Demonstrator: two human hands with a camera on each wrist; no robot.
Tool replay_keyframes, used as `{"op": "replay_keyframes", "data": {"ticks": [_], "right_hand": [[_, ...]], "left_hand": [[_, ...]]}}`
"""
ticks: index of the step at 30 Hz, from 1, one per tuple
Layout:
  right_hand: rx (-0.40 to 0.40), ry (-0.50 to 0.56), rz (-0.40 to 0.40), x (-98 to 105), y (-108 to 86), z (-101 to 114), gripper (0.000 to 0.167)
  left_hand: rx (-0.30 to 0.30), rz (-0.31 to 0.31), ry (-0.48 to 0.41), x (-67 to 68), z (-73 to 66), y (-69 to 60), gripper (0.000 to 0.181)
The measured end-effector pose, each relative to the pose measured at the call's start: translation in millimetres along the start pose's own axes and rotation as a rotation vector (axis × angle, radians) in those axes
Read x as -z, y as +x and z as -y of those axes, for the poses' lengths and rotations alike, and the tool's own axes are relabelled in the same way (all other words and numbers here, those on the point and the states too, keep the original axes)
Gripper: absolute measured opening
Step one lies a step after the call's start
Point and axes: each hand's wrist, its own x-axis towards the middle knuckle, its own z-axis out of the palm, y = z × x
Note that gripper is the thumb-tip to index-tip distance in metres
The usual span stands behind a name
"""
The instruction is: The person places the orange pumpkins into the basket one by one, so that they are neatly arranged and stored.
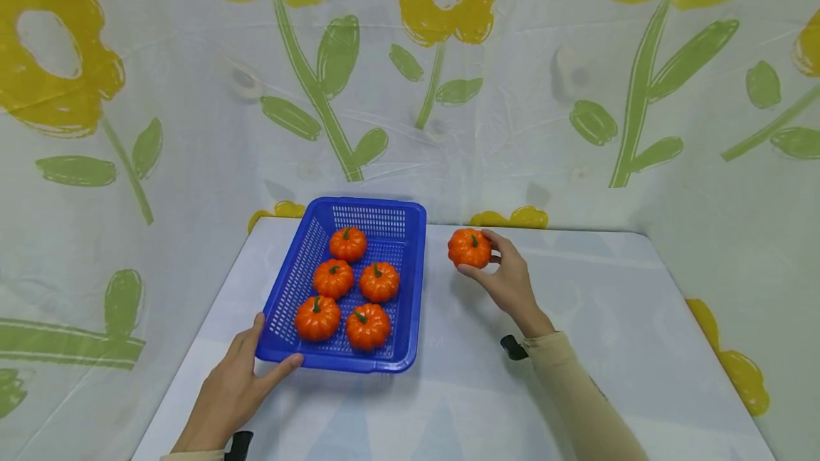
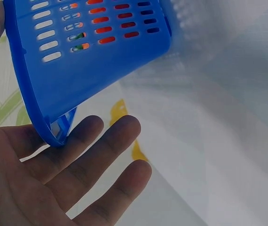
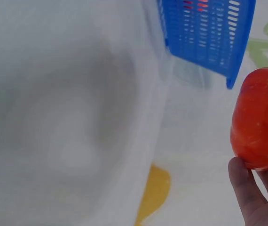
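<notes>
A blue plastic basket stands on the table with several small orange pumpkins inside, among them one pumpkin near the far end and another near the front. My left hand rests at the basket's front left corner, thumb on the front rim and index finger along the left side. In the left wrist view its other fingers stretch out straight beside the basket wall. To the right of the basket, my right hand grips an orange pumpkin with a green stem, raised above the table.
The white table has its far edge just behind the basket. A white cloth with yellow flowers and green leaves hangs behind and at both sides.
</notes>
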Motion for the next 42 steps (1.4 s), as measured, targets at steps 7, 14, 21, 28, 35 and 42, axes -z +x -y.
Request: {"op": "replay_keyframes", "data": {"ticks": [7, 14, 21, 28, 35, 42], "right_hand": [[0.069, 0.004, 0.059, -16, 20.4, 21, 0.087], [0.119, 0.032, 0.128, -36, 38.1, 38, 0.085], [0.139, 0.038, 0.222, -56, 58.3, 52, 0.084], [0.157, 0.008, 0.300, -72, 79.6, 58, 0.085], [0.145, -0.017, 0.404, -87, 90.7, 59, 0.082], [0.123, -0.117, 0.432, -104, 100.2, 61, 0.082]], "left_hand": [[-0.007, 0.002, -0.007, -0.4, 0.0, -0.2, 0.124], [-0.023, -0.020, -0.001, -0.3, 1.1, -0.1, 0.124], [-0.026, -0.014, 0.000, 0.4, 0.5, -0.6, 0.122], [-0.030, -0.014, 0.006, -0.3, 1.0, 0.1, 0.121], [-0.037, -0.021, 0.012, -0.3, 1.4, -0.6, 0.120], [-0.034, -0.012, 0.012, 1.0, 0.8, -0.6, 0.120]]}}
